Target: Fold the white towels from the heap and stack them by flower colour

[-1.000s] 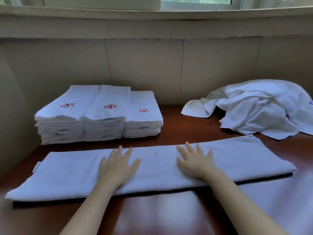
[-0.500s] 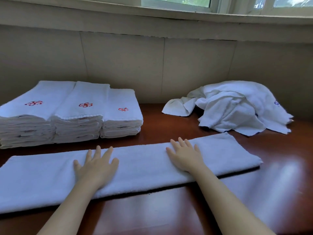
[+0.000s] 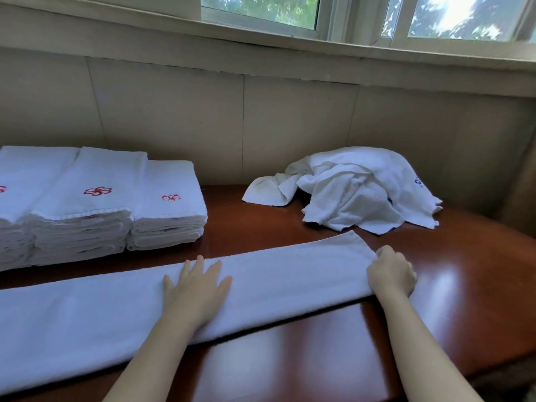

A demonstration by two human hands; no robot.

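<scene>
Underneath everything runs a glossy reddish-brown wooden table (image 3: 333, 338), set against a beige panelled wall (image 3: 290, 126) below a window (image 3: 261, 10). Across its front lies a long folded white towel (image 3: 290, 268): the left hand (image 3: 197, 288) presses it flat with fingers spread, while the right hand (image 3: 391, 274) curls round its right end. Red-flower towel stacks (image 3: 98, 204) stand back left, the unfolded heap (image 3: 356, 187) back right.

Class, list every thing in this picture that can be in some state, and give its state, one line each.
Long towel: folded into a strip, flat on the table.
Left hand: flat, pressing the strip.
Right hand: fingers curled at the strip's right end.
Towel heap: crumpled, unfolded.
Red-flower stacks: folded, side by side.
Window: cannot tell whether open.
</scene>
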